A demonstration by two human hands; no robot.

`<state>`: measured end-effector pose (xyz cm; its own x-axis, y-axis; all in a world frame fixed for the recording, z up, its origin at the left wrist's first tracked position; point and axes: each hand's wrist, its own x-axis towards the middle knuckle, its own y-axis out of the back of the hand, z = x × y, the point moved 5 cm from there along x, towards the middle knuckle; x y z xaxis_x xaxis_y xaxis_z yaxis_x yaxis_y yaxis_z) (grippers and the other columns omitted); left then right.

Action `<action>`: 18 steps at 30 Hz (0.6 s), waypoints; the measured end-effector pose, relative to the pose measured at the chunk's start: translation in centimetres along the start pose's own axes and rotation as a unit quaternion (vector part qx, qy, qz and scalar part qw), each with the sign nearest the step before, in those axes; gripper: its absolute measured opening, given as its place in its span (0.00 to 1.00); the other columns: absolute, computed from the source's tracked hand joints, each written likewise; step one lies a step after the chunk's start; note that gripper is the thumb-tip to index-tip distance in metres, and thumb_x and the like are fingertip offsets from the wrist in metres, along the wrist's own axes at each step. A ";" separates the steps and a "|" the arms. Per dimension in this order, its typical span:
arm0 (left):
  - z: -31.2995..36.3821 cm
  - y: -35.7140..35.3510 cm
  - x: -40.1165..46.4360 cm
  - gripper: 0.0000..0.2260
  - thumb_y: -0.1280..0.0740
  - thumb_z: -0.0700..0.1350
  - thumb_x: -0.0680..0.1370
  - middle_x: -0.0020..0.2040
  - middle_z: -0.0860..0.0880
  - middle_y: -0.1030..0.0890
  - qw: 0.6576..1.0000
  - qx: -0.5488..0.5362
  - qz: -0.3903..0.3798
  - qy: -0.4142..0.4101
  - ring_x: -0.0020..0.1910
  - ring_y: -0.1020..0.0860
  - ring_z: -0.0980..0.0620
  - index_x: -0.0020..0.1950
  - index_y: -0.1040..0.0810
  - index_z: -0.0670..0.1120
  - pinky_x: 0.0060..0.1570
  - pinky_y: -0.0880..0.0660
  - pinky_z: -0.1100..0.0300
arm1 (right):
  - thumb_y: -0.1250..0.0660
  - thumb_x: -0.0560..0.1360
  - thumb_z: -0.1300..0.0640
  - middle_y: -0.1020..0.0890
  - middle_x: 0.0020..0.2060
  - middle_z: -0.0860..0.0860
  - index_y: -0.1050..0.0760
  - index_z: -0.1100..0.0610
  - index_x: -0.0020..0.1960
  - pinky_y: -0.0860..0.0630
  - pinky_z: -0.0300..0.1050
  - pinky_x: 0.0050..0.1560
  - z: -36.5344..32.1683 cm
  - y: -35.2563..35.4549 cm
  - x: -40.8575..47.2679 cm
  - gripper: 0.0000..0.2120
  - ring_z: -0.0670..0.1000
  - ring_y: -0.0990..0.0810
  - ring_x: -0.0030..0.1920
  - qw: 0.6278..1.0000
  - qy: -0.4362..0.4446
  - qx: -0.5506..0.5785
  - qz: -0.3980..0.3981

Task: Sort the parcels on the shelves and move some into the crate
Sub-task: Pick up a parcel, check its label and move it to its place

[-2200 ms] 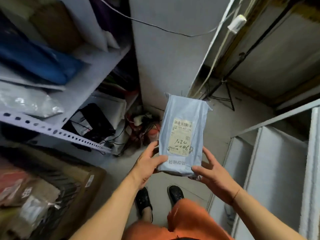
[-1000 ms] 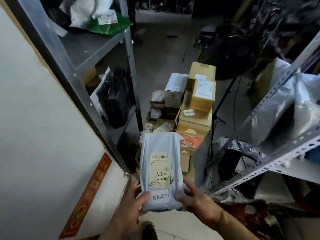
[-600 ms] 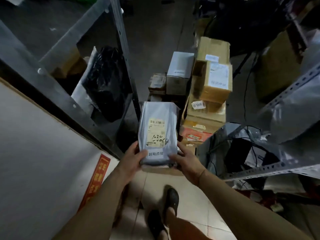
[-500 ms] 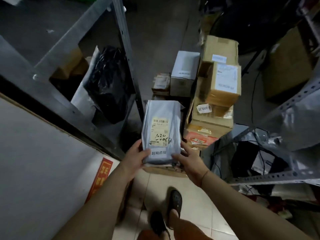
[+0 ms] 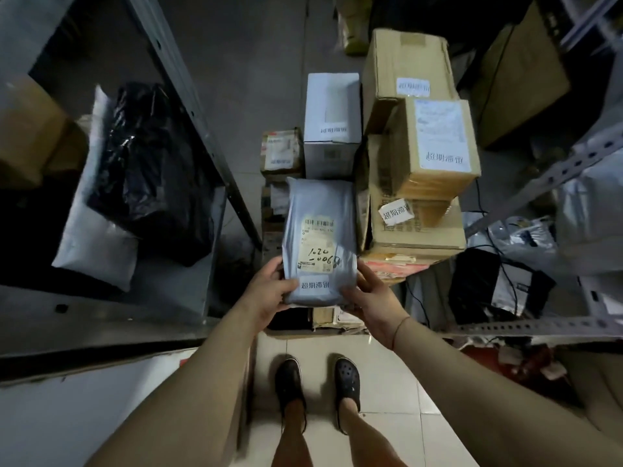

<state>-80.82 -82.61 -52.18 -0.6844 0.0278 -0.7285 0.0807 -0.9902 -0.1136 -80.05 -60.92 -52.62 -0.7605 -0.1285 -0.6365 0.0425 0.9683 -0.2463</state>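
Two hands on one parcel, nothing else in play. Left to right: left shelf (image 5: 188, 96) carries a black bag (image 5: 151, 170) on a white bag (image 5: 97, 230). Left hand (image 5: 269, 294) grips the grey parcel (image 5: 320, 244) at its lower-left corner, thumb on the front face, fingers curled behind. Parcel is held upright in the aisle, above the floor pile, label facing the camera. Right hand (image 5: 369, 298) pinches the lower-right corner the same way. Right of that, a stack of cardboard boxes (image 5: 418, 163), then the right shelf (image 5: 539, 321) with a black parcel (image 5: 495, 284) and cables.

Risks, as I read it:
- Grip is only along the bottom edge; soft mailer could fold forward or slip if one hand lets go.
- Box stack looks uneven, top box overhanging; a nudge from the parcel or right elbow could tip it.
- Loose cables by the right shelf could snag a foot.

Unclear:
- Can't identify the crate for sure; something low sits under the parcel and boxes, mostly hidden.
- Fingers behind the parcel are out of sight.
- Label print too small; only handwritten digits show.
- Shelf contents are dark and cropped.
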 end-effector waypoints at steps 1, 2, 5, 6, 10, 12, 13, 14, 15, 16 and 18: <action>0.1 0.0 0.4 0.26 0.33 0.32 0.82 0.61 0.52 0.13 1.000 -0.001 0.001 -0.001 0.59 0.15 0.46 0.75 0.26 0.55 0.50 0.19 0.49 | 0.29 0.80 0.69 0.14 0.64 0.52 0.27 0.47 0.76 0.17 0.49 0.53 0.1 0.0 0.2 0.30 0.57 0.14 0.62 1.000 0.001 0.011 0.009; 0.1 0.1 0.8 0.27 0.32 0.32 0.81 0.60 0.53 0.13 1.000 -0.001 0.002 -0.003 0.58 0.15 0.47 0.75 0.27 0.55 0.50 0.19 0.49 | 0.30 0.80 0.70 0.14 0.64 0.52 0.27 0.48 0.75 0.17 0.48 0.53 0.1 -0.2 0.3 0.29 0.57 0.14 0.62 1.000 0.003 0.022 0.016; 0.0 0.2 1.9 0.30 0.30 0.33 0.81 0.62 0.53 0.14 1.000 0.000 0.003 -0.006 0.57 0.14 0.48 0.79 0.29 0.54 0.50 0.19 0.49 | 0.32 0.80 0.71 0.15 0.64 0.54 0.24 0.53 0.74 0.17 0.43 0.50 0.5 -0.3 0.8 0.25 0.56 0.14 0.60 0.999 0.012 0.028 0.035; -0.2 0.3 2.1 0.30 0.30 0.33 0.80 0.63 0.53 0.14 1.000 0.000 0.004 -0.004 0.58 0.15 0.48 0.79 0.30 0.54 0.51 0.19 0.48 | 0.32 0.80 0.72 0.15 0.64 0.55 0.24 0.55 0.74 0.17 0.42 0.49 0.7 -0.3 0.8 0.25 0.55 0.14 0.60 0.999 0.014 0.033 0.039; -0.7 0.6 2.9 0.29 0.30 0.33 0.81 0.64 0.51 0.15 1.000 -0.016 0.007 0.000 0.60 0.15 0.46 0.79 0.29 0.54 0.58 0.18 0.42 | 0.33 0.80 0.72 0.15 0.65 0.56 0.24 0.57 0.75 0.17 0.42 0.49 1.1 -0.4 1.3 0.25 0.55 0.14 0.59 0.998 0.016 0.047 0.044; -1.1 0.8 3.1 0.28 0.30 0.34 0.81 0.65 0.51 0.16 1.000 -0.017 0.006 0.006 0.60 0.16 0.46 0.78 0.28 0.54 0.62 0.20 0.38 | 0.32 0.80 0.71 0.15 0.64 0.56 0.24 0.56 0.74 0.17 0.42 0.49 1.1 -0.4 1.4 0.24 0.53 0.14 0.56 0.998 0.021 0.039 0.046; -1.3 0.9 3.1 0.27 0.30 0.34 0.82 0.65 0.50 0.16 1.000 -0.016 0.007 0.009 0.61 0.16 0.46 0.78 0.28 0.54 0.64 0.20 0.37 | 0.31 0.80 0.70 0.15 0.64 0.56 0.23 0.56 0.73 0.17 0.42 0.48 1.1 -0.5 1.4 0.24 0.53 0.14 0.56 0.998 0.025 0.031 0.049; -1.5 1.0 3.0 0.27 0.31 0.34 0.82 0.64 0.51 0.16 1.000 -0.013 0.008 0.012 0.61 0.17 0.46 0.77 0.28 0.54 0.64 0.20 0.38 | 0.30 0.79 0.70 0.15 0.63 0.56 0.23 0.56 0.73 0.17 0.42 0.48 1.1 -0.5 1.3 0.24 0.53 0.14 0.56 0.998 0.029 0.022 0.052; -1.6 1.0 2.9 0.27 0.30 0.35 0.82 0.63 0.52 0.16 1.000 -0.011 0.008 0.014 0.61 0.17 0.46 0.78 0.28 0.55 0.62 0.20 0.39 | 0.29 0.79 0.69 0.15 0.63 0.56 0.22 0.56 0.73 0.17 0.42 0.49 1.2 -0.5 1.3 0.24 0.54 0.14 0.56 0.998 0.033 0.019 0.055; -1.7 1.0 2.7 0.27 0.30 0.35 0.82 0.62 0.53 0.16 1.000 -0.011 0.006 0.014 0.60 0.16 0.47 0.78 0.28 0.55 0.60 0.19 0.41 | 0.29 0.79 0.69 0.15 0.63 0.56 0.22 0.56 0.72 0.17 0.43 0.50 1.3 -0.5 1.3 0.23 0.54 0.14 0.56 0.998 0.034 0.017 0.058; -1.6 0.9 2.5 0.27 0.30 0.35 0.82 0.62 0.53 0.15 1.000 -0.015 0.004 0.014 0.59 0.16 0.48 0.79 0.28 0.55 0.55 0.18 0.44 | 0.28 0.80 0.67 0.14 0.62 0.56 0.22 0.55 0.72 0.17 0.45 0.51 1.4 -0.5 1.3 0.22 0.55 0.14 0.56 0.997 0.034 0.014 0.062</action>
<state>-81.35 -83.19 -55.20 -0.6637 0.0241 -0.7476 0.1074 -0.9861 -0.1271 -80.14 -61.88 -54.29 -0.7901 0.0072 -0.6130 0.1565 0.9692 -0.1904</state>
